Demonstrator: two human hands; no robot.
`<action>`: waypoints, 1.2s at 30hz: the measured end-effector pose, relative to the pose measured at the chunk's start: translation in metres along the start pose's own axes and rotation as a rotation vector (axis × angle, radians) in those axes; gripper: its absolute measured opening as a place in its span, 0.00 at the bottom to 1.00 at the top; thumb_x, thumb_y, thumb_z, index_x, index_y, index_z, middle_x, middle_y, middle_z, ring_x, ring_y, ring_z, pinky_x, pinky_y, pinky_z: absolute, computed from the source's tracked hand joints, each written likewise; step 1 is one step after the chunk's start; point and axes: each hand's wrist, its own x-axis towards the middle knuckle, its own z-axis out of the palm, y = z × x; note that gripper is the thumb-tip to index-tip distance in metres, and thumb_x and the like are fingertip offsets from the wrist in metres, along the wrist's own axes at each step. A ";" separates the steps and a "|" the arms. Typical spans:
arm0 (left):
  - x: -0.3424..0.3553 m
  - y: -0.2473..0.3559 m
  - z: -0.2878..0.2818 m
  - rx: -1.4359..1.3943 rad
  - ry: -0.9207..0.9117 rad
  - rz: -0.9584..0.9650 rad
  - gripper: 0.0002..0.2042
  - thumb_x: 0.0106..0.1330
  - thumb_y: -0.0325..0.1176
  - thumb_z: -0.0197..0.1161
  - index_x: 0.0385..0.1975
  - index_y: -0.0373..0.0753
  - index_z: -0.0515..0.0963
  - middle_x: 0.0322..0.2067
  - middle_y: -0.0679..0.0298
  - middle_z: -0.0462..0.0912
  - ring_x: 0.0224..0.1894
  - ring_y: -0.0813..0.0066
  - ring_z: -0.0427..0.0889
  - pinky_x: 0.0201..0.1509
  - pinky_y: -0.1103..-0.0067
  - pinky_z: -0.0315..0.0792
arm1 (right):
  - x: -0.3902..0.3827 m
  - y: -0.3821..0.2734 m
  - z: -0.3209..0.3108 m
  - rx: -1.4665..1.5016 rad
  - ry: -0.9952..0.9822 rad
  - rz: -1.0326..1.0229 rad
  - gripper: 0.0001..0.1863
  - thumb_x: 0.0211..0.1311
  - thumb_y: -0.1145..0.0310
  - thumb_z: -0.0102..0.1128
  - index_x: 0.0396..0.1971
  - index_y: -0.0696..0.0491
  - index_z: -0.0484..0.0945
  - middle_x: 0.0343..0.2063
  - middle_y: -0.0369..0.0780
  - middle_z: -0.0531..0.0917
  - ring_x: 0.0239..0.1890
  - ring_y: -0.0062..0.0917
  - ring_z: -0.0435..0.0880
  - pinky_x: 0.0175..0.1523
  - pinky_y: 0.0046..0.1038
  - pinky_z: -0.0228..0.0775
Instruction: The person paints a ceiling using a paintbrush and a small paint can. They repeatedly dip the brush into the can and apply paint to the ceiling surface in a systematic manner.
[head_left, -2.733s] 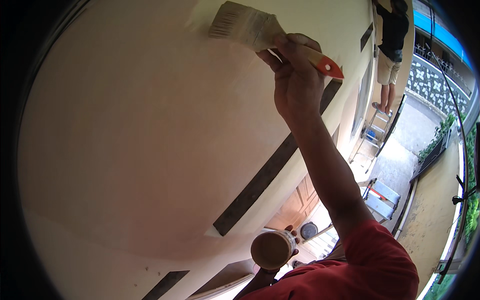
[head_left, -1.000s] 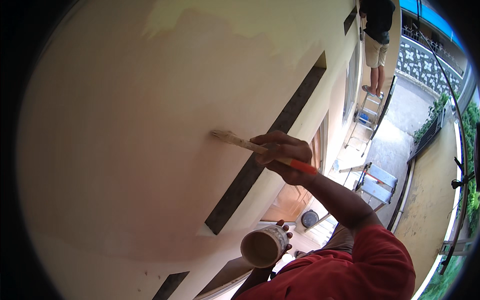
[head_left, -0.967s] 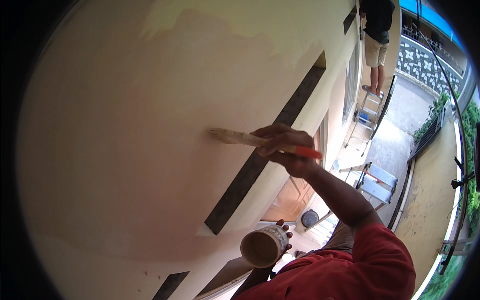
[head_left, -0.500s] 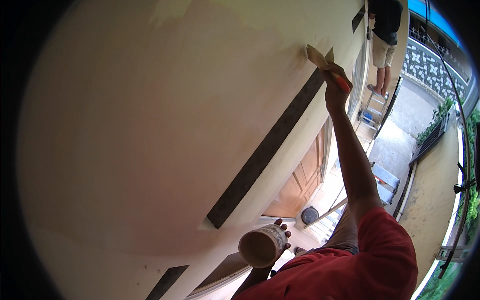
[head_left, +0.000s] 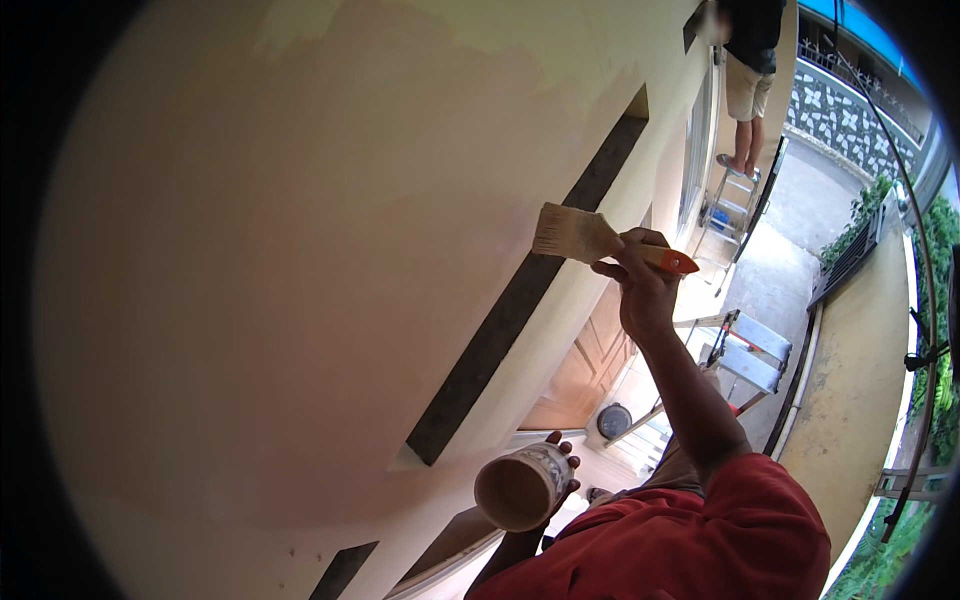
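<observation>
A wide paintbrush [head_left: 572, 233] with pale bristles and an orange-tipped handle is gripped in my right hand [head_left: 645, 282], raised in front of a dark, narrow slanting strip in the wall. The bristles overlap the strip in view; I cannot tell whether they touch it. My left hand [head_left: 562, 462], lower down, holds a round container [head_left: 510, 490] with a beige inside, its fingers wrapped round the side. The wall [head_left: 250, 280] is washed pinkish-beige, with a patchy pale yellow-green area toward the top.
A co-worker [head_left: 750, 40] in a dark shirt stands on an aluminium ladder [head_left: 732, 205] at upper right. A folding step platform [head_left: 750, 355] stands below. A wooden door [head_left: 590, 360], a low wall [head_left: 850, 380], a hanging cable, plants and a railing are also in view.
Over the last seconds the brush went from high on the wall down, then up to the strip's top; now it is lower again, turned bristles-left. The container stays low in my left hand.
</observation>
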 end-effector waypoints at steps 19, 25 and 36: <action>-0.001 0.017 -0.016 -0.022 0.042 0.047 0.52 0.66 0.59 0.77 0.81 0.34 0.59 0.66 0.49 0.73 0.66 0.46 0.76 0.60 0.49 0.81 | -0.094 0.030 -0.256 -0.173 0.541 0.469 0.14 0.77 0.79 0.59 0.58 0.67 0.77 0.50 0.54 0.86 0.59 0.47 0.90 0.55 0.32 0.92; 0.005 0.019 -0.005 -0.100 0.087 0.036 0.51 0.66 0.56 0.78 0.81 0.33 0.59 0.67 0.45 0.72 0.67 0.43 0.74 0.62 0.46 0.80 | -0.054 0.025 -0.181 0.189 0.199 0.601 0.19 0.78 0.77 0.53 0.64 0.65 0.74 0.45 0.42 0.84 0.36 0.22 0.81 0.42 0.27 0.77; -0.017 0.004 -0.039 -0.180 -0.018 0.094 0.55 0.69 0.58 0.75 0.84 0.31 0.50 0.74 0.38 0.66 0.75 0.34 0.67 0.72 0.38 0.76 | 0.104 0.038 0.009 -0.620 -0.097 0.195 0.22 0.89 0.52 0.51 0.45 0.59 0.79 0.20 0.33 0.71 0.12 0.18 0.68 0.15 0.24 0.57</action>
